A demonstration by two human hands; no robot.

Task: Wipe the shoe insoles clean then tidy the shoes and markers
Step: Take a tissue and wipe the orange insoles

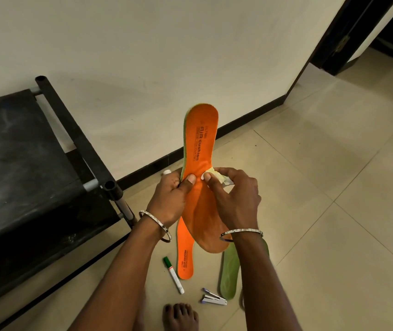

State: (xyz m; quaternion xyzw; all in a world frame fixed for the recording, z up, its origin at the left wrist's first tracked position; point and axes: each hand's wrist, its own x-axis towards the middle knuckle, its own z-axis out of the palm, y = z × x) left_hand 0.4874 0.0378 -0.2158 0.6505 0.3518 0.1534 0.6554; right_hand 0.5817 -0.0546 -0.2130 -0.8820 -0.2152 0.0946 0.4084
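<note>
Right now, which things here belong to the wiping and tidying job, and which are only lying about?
Job: held insole, wipe, second orange insole, green insole, marker.
Lying about: stapler; black rack, use unclear.

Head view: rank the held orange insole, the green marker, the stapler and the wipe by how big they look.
1. held orange insole, largest, though nearest the camera
2. green marker
3. stapler
Unranked: wipe, mostly hidden by the right hand
</note>
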